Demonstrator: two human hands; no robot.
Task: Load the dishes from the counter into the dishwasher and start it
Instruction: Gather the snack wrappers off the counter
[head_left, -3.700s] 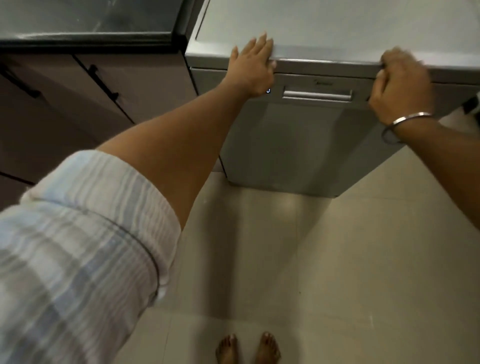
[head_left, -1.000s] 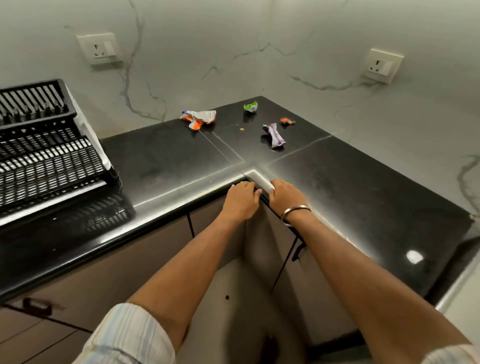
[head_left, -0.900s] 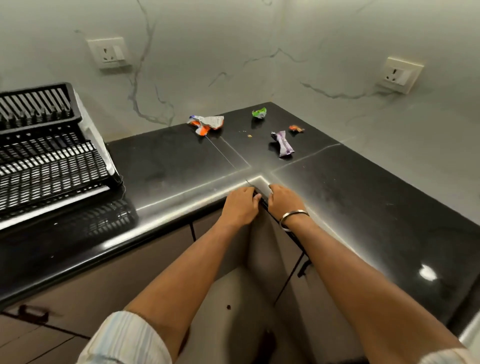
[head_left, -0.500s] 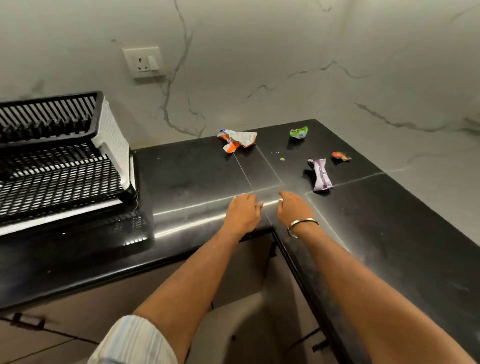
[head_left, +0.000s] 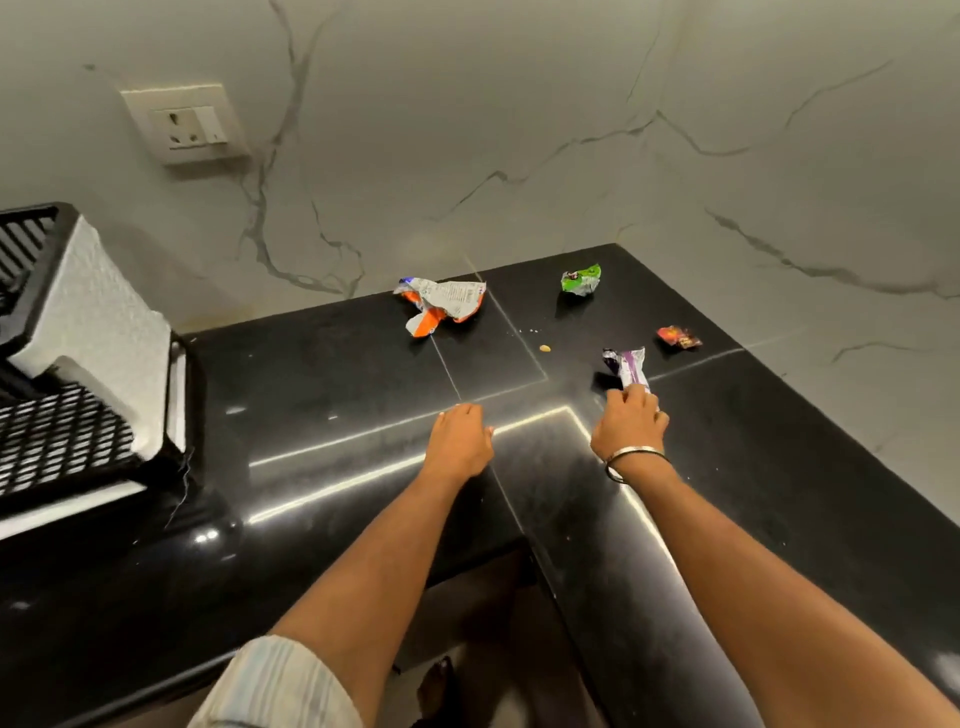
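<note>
While my right hand (head_left: 629, 422) pinches the purple wrapper (head_left: 627, 368) on the black surface (head_left: 311, 395), my left hand (head_left: 460, 440) rests loosely curled beside it, grasping nothing; I see no dishes, only a black rack (head_left: 67, 405) at left.

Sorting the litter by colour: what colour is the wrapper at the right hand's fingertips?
Purple and silver wrapper, seen in the head view, at the right hand.

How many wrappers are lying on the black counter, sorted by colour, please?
Orange and white wrapper: 1
Green wrapper: 1
Purple wrapper: 1, with the right hand at its near end
Red wrapper: 1
Total: 4
</note>
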